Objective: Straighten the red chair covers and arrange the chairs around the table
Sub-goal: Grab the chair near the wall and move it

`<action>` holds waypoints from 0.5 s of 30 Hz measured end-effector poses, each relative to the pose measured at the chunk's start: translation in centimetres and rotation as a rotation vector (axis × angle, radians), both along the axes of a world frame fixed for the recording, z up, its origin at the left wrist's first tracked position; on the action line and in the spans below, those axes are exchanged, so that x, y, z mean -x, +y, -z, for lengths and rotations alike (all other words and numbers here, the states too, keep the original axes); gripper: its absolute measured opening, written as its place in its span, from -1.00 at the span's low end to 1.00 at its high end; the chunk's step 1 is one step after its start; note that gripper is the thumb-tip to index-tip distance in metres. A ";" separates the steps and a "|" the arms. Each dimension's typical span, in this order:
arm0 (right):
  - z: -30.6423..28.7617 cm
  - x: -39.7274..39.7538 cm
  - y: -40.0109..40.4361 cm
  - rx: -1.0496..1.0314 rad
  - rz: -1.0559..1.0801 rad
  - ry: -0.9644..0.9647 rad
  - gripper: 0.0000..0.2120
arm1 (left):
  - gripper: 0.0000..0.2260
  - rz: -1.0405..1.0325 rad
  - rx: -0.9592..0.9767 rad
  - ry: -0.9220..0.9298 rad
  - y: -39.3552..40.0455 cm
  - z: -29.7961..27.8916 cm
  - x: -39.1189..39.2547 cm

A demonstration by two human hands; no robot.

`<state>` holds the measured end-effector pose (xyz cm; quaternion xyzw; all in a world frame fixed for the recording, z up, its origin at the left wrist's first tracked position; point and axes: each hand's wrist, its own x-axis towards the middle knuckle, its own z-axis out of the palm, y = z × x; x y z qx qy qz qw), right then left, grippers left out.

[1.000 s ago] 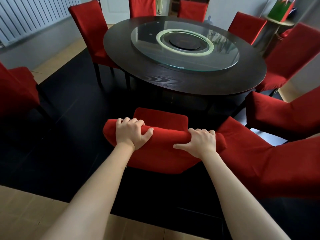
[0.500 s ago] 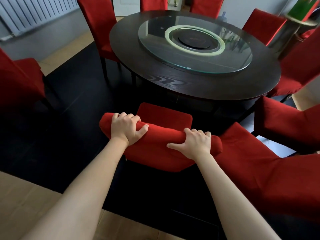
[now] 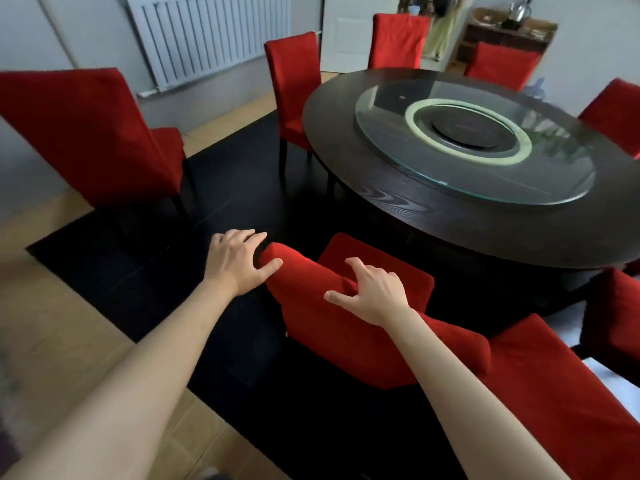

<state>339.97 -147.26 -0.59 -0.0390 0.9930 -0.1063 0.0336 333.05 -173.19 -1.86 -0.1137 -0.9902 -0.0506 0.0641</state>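
Lower centre: chair (image 3: 346, 327) in red cover, seat tucked toward the table (image 3: 450, 216). Left hand (image 3: 239, 263) at the left end of its top rail, fingers loosely spread, touching the cloth, not clamped. Right hand (image 3: 372, 292) on the rail's middle, fingers arched, tips pressing the fabric. Lower right: second chair (image 3: 554, 393), just beside. Left: third chair (image 3: 93, 133), well apart. Centre right: glass turntable (image 3: 474, 140) on the round table. Top: radiator (image 3: 207, 32), more red chairs.
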 end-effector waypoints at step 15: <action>-1.7 16.9 -22.2 -0.057 -0.278 0.054 -0.28 | -0.38 -0.328 0.010 -0.070 -23.3 -1.4 5.5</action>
